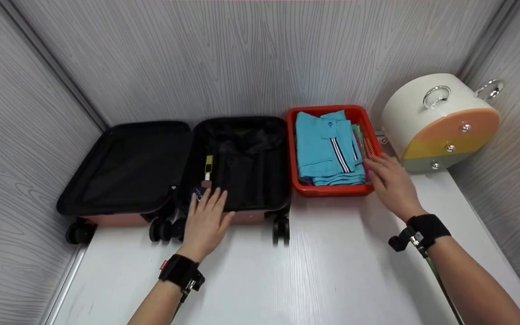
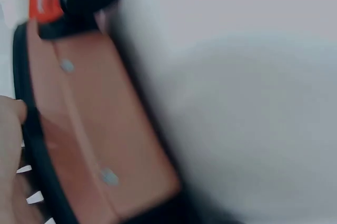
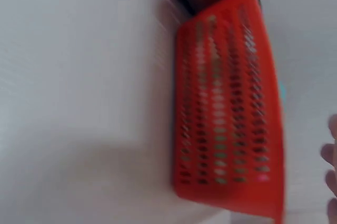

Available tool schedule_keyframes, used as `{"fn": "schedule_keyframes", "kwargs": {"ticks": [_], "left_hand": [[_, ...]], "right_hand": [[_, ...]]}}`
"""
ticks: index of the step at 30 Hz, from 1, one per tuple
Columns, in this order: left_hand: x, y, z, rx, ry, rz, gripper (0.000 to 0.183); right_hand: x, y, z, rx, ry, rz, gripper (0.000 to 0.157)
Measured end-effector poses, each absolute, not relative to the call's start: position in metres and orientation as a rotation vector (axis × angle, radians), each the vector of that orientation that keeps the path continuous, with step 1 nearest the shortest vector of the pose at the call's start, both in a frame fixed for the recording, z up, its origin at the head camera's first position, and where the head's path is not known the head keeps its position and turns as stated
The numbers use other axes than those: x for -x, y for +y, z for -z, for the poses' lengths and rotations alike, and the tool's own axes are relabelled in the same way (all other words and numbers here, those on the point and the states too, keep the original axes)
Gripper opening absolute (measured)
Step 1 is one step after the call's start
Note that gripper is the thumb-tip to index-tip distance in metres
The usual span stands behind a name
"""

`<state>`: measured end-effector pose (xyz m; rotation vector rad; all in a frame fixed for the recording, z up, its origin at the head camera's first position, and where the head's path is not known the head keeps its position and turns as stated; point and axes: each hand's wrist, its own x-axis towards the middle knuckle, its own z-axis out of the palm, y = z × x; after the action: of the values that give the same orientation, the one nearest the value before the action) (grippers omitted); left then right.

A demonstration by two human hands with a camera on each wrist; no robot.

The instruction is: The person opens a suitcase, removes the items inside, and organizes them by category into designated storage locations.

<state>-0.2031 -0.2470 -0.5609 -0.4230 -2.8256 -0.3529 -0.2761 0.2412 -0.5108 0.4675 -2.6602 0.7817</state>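
Glossy perforated plastic basket (image 1: 327, 192), matt cloth shirts (image 1: 318, 149), smooth hard-shell suitcase (image 2: 121, 119), shiny metal ring handles (image 1: 436, 95), woodgrain wall panels (image 1: 242, 54)

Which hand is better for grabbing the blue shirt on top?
Probably the right hand: its fingers are at the edge of the red basket, close to the blue shirt. The left hand is farther off, at the open suitcase.

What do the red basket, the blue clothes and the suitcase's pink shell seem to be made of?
Red basket: probably molded plastic, slightly glossy, with rows of holes through its wall. Blue clothes: matte fabric, perhaps cotton, judging by soft folds; the fiber is unclear. Pink shell: likely hard plastic, smooth with a soft sheen.
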Motion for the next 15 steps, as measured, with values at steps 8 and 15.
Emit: {"fn": "schedule_keyframes", "kwargs": {"ticks": [8, 15], "left_hand": [[0.199, -0.258, 0.581, 0.332, -2.695, 0.442, 0.047], [0.198, -0.251, 0.588, 0.355, -2.645, 0.402, 0.04]], "right_hand": [[0.319, 0.297, 0.435, -0.02, -2.638, -0.727, 0.062], [0.342, 0.337, 0.393, 0.116, -2.794, -0.732, 0.079]]}}
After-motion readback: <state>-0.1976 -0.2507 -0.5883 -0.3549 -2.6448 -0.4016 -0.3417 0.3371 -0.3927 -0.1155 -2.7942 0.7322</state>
